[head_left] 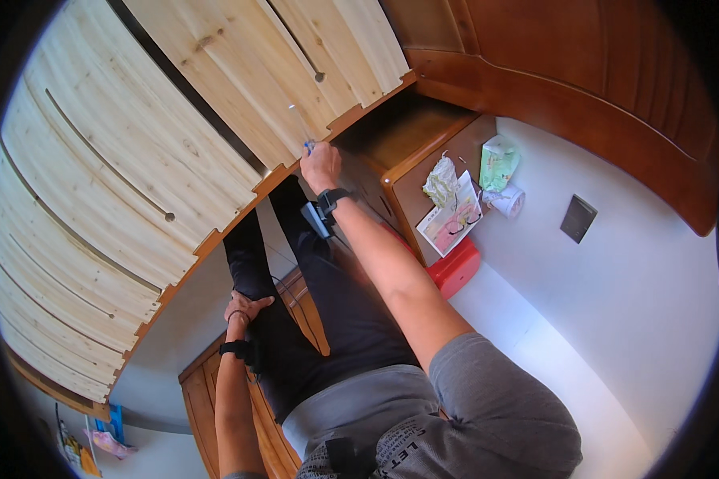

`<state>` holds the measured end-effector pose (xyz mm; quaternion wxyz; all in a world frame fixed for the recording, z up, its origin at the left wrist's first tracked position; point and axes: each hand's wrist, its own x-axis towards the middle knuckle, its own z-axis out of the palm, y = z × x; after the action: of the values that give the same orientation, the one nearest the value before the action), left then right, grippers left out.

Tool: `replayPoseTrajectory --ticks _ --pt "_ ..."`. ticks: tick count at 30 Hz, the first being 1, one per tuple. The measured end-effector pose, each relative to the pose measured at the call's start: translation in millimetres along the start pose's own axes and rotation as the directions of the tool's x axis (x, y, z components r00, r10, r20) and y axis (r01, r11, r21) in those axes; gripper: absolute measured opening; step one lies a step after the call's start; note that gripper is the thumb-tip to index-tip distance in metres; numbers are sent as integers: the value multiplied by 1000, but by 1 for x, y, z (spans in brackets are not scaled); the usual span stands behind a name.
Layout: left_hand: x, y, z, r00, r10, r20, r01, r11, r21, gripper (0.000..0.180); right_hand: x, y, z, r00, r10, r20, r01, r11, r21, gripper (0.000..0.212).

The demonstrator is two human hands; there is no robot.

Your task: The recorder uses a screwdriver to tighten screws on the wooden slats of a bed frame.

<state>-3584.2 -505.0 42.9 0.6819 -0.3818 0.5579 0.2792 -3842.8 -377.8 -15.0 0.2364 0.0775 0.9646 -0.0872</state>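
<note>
My right hand is closed around the blue handle of a thin screwdriver-like tool. Its slim, pale shaft points up and away over the light wooden bed slats. The exact kind of tip is too small to make out. That hand is near the bed's brown edge rail, with a black band on its wrist. My left hand rests on my left knee, thumb and fingers apart, holding nothing. Black trousers cover my legs, which reach toward the bed edge.
A brown nightstand stands right of the bed, bearing a printed booklet, eyeglasses and crumpled packaging. Beside it are a green tissue pack, a white cup and a red object. A wooden seat is beneath me.
</note>
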Motion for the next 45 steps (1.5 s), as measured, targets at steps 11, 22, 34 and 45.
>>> replayPoseTrajectory --ticks 11,22,34,45 --pt "2 -3 0 1000 -20 -4 20 999 -26 86 37 13 -45 163 -839 518 971 42 -237 12" --pt "2 0 -3 999 -33 -14 33 999 9 86 15 16 -23 871 -449 199 460 888 -9 20" --pt "-2 7 -11 1000 -16 -11 17 1000 21 84 5 0 7 905 380 193 -426 793 436 17" --pt "1 1 -9 1000 -21 15 21 1000 -2 95 34 18 -38 308 -807 503 938 169 -303 12"
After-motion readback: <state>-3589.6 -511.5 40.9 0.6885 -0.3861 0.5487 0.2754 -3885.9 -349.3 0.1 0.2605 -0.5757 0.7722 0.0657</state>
